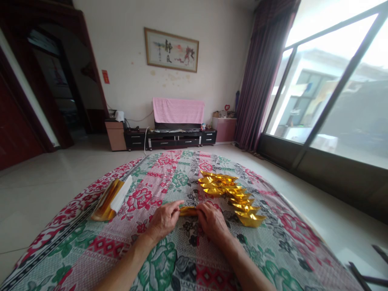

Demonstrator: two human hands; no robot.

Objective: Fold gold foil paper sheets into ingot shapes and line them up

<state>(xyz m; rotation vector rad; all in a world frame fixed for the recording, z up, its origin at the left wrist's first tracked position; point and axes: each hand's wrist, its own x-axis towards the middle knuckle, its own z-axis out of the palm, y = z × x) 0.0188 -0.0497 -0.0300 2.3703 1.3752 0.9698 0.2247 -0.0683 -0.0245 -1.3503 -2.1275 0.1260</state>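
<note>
My left hand (163, 220) and my right hand (212, 220) both pinch a small folded piece of gold foil paper (188, 211) between them, low over the floral cloth (169, 258). Fingers of each hand are closed on the paper's ends. Just right of my right hand lies a row of several folded gold paper ingots (233, 194), running away from me. A stack of flat gold foil sheets (110, 198) with a white backing lies to the left of my left hand.
The floral cloth covers a rounded surface with tiled floor (45, 178) around it. A low TV cabinet (172, 137) with a pink cover stands at the far wall. Large windows (333, 93) and a curtain are at the right.
</note>
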